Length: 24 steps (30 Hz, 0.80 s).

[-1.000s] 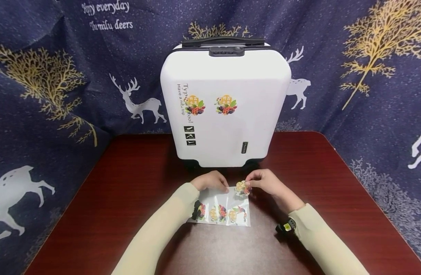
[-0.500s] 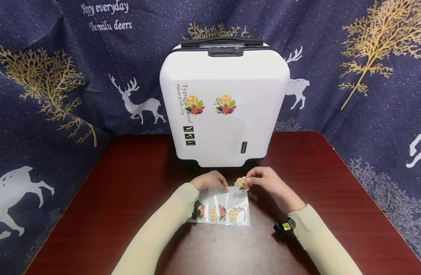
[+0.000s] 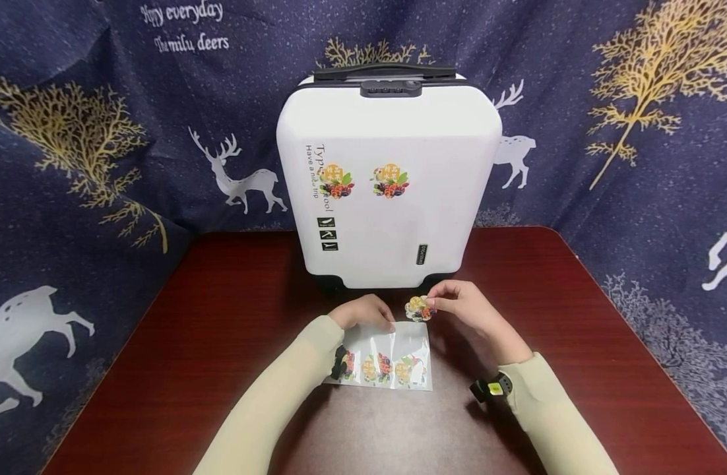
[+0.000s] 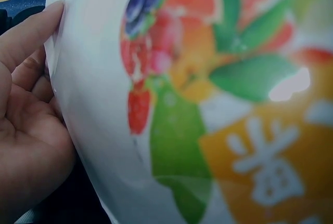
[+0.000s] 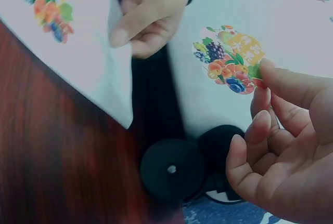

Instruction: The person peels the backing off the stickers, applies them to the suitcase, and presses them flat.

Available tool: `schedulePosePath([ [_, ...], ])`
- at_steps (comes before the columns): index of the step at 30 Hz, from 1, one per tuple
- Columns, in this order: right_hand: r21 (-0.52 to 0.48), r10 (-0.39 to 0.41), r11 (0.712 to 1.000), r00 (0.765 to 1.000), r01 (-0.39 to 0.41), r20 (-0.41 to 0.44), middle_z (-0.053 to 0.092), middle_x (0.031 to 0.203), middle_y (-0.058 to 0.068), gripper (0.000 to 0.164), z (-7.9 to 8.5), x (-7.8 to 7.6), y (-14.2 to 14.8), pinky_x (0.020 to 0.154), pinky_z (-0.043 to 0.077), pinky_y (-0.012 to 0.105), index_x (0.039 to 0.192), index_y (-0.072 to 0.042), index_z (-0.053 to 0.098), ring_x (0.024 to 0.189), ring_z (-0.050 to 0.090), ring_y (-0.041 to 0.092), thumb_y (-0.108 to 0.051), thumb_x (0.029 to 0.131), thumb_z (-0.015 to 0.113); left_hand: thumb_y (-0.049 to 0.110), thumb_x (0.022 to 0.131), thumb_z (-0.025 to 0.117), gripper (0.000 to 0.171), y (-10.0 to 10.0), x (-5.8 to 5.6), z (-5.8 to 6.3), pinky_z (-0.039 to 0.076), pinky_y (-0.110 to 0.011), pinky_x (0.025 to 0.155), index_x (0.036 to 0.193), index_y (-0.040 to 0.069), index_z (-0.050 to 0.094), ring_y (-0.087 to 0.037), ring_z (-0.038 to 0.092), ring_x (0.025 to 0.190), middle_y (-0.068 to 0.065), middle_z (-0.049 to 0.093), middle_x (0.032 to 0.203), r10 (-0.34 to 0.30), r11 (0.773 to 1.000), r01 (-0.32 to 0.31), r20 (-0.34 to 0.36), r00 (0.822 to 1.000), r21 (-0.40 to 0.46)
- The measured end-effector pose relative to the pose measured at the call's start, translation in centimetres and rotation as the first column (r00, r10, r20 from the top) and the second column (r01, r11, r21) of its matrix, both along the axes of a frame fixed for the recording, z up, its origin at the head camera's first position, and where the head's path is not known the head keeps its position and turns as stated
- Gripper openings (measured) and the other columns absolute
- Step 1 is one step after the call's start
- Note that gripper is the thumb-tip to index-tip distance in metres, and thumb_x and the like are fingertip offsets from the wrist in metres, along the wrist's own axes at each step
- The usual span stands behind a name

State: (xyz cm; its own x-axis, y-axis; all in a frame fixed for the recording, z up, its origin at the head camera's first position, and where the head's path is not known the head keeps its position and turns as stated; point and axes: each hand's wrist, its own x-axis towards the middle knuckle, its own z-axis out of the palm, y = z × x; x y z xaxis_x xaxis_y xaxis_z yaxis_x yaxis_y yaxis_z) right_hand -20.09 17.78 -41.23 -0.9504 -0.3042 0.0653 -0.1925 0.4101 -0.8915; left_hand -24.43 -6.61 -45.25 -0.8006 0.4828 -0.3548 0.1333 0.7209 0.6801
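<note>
A round fruit sticker (image 3: 420, 309) is pinched at its edge between the thumb and forefinger of my right hand (image 3: 467, 310), just beyond the sheet's upper right corner. In the right wrist view this sticker (image 5: 229, 60) shows grapes, peaches and a yellow lettered patch, free of the sheet. My left hand (image 3: 363, 312) holds the top edge of the white sticker sheet (image 3: 408, 336), thumb on its face in the right wrist view. Several fruit stickers (image 3: 378, 368) run along the sheet's lower half. The left wrist view shows the sheet (image 4: 99, 78) close up, beside the left fingers.
A white suitcase (image 3: 441, 198) stands upright behind the hands, with two fruit stickers (image 3: 390, 181) on its front. Its black wheel (image 5: 173, 169) shows in the right wrist view. Below lies a dark red table (image 3: 239, 310); a blue deer-print cloth (image 3: 233, 86) hangs behind.
My right hand has risen slightly and away from the sheet, carrying the sticker from over the sheet's corner to beyond its top edge. The left hand and sheet stay nearly still.
</note>
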Motion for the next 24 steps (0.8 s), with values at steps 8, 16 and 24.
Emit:
schedulePosePath([
  [8,-0.047,-0.030,0.998,1.000,0.030,-0.008,0.068,0.083,-0.008,0.020,1.3,0.5,-0.2,0.074,0.054,0.023,0.102,0.012,0.068,0.077,0.060,0.000,-0.005,0.092,0.072,0.018,0.088,0.078,0.015,0.0,-0.1,-0.1,0.048,-0.028,0.092,0.100,0.010,0.080,-0.011,0.059,0.096,-0.003,0.075,0.110,0.002,1.000,-0.002,0.003,1.000,0.010],
  [16,-0.046,-0.089,0.995,0.995,0.087,-0.051,0.067,0.082,-0.010,0.022,3.4,0.7,-0.2,0.074,0.050,0.018,0.105,0.011,0.068,0.077,0.059,-0.002,-0.006,0.092,0.073,0.018,0.088,0.078,0.013,0.0,0.0,0.0,0.048,-0.027,0.090,0.099,0.011,0.081,-0.010,0.059,0.094,-0.002,0.076,0.106,-0.002,1.000,0.002,0.004,1.000,0.015],
  [24,-0.069,-0.113,0.992,0.990,0.107,-0.088,0.064,0.077,-0.023,0.023,4.5,0.2,0.0,0.073,0.047,0.017,0.106,0.013,0.067,0.077,0.057,-0.002,-0.005,0.093,0.072,0.017,0.088,0.078,0.014,0.0,0.0,-0.1,0.049,-0.027,0.090,0.100,0.010,0.081,-0.011,0.059,0.094,-0.003,0.076,0.107,-0.006,1.000,0.006,0.000,1.000,0.016],
])
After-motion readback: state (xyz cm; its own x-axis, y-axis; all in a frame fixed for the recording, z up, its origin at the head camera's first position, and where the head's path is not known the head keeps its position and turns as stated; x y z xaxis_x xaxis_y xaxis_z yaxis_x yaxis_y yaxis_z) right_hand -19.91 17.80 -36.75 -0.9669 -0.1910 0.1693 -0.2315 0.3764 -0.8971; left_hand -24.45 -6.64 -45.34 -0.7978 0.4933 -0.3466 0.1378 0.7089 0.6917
